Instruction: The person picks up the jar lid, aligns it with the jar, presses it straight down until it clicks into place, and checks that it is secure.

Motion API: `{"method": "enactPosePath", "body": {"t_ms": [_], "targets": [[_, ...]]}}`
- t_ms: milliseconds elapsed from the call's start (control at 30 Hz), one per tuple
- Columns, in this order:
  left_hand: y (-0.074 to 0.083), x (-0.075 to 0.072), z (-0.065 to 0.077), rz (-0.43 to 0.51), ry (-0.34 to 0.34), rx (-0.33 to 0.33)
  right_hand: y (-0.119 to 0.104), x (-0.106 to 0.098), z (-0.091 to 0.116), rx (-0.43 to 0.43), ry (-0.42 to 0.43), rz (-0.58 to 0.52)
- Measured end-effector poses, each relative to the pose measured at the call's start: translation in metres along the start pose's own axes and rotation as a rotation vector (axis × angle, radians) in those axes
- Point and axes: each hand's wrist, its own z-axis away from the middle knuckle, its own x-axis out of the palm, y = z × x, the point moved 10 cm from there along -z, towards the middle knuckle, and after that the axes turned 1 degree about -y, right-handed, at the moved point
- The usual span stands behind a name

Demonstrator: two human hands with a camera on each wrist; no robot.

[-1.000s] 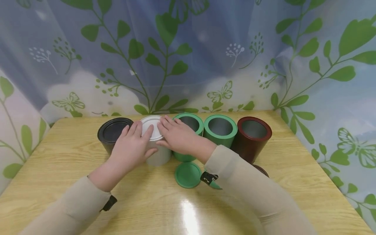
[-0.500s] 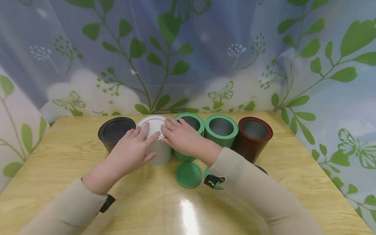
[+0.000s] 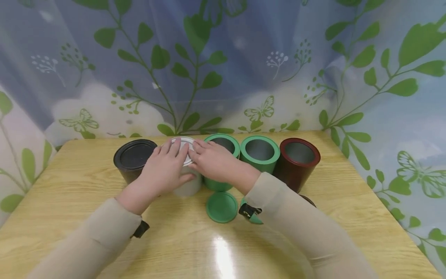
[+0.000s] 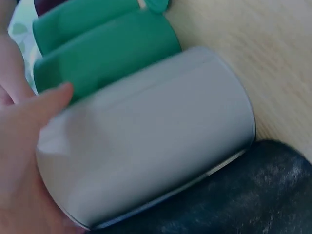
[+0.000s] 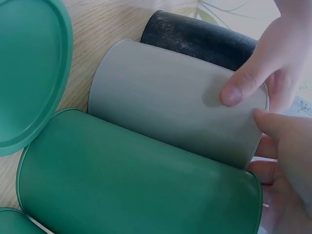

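A white can [image 3: 189, 186] stands upright in the row, with a white lid [image 3: 187, 140] on its top. My left hand [image 3: 162, 166] lies over the lid from the left, its fingers extended and its thumb toward the can's side. From the right, my right hand [image 3: 217, 161] rests its fingertips on the lid's edge. In the left wrist view the can's side [image 4: 151, 131] shows beside the left thumb. The right wrist view shows the right hand [image 5: 292, 165] at the can's top end, opposite the left hand [image 5: 270, 61]. The fingers cover much of the lid.
A black can [image 3: 136, 155] with a black top stands at left. Two open green cans [image 3: 222, 186] and an open dark red can [image 3: 296, 174] stand at right. A green lid [image 3: 222, 208] lies in front; another green lid [image 3: 256, 219] and a brown lid [image 3: 308, 200] are partly hidden by the right sleeve.
My left hand has shifted right and farther over the white lid, spreading its fingers across it. My right hand stays at the lid's right edge with small shifts. The cans stand as before.
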Motion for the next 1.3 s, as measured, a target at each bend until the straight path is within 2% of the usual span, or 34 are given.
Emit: {"method": "enactPosePath", "body": {"t_ms": [67, 167, 333, 467, 600, 700, 800, 933, 1033, 1133, 1233, 1300], "targets": [[-0.002, 0.004, -0.004, 0.041, -0.029, 0.008, 0.0, 0.0, 0.0, 0.0, -0.003, -0.012], [-0.001, 0.006, -0.008, 0.07, -0.026, 0.043, -0.001, 0.001, 0.001, 0.006, 0.007, -0.022], [0.004, 0.002, -0.012, 0.028, 0.052, 0.096, -0.001, -0.001, 0.005, 0.016, 0.065, 0.008], [0.005, 0.001, -0.013, -0.007, 0.067, 0.112, 0.0, -0.001, 0.005, 0.04, 0.072, 0.001], [0.001, 0.003, -0.008, 0.002, 0.039, 0.052, 0.001, 0.003, 0.001, 0.069, 0.029, -0.064], [-0.005, 0.003, 0.001, 0.001, 0.03, -0.022, 0.0, 0.002, -0.001, 0.073, 0.042, -0.079], [-0.008, 0.001, 0.007, -0.002, 0.045, -0.051, -0.001, 0.0, -0.002, 0.079, 0.071, -0.06], [-0.005, -0.002, 0.008, 0.002, 0.089, -0.027, 0.001, -0.003, -0.004, 0.113, 0.08, -0.047], [-0.005, -0.004, 0.007, -0.021, 0.109, -0.022, 0.004, -0.004, -0.006, 0.157, 0.047, -0.065], [-0.009, -0.005, 0.01, -0.061, 0.14, -0.078, 0.008, -0.006, -0.009, 0.204, -0.012, -0.112], [-0.011, -0.009, 0.015, -0.091, 0.208, -0.133, 0.01, -0.008, -0.012, 0.24, -0.071, -0.144], [-0.011, -0.011, 0.017, -0.093, 0.255, -0.14, 0.01, -0.009, -0.013, 0.254, -0.098, -0.139]]}}
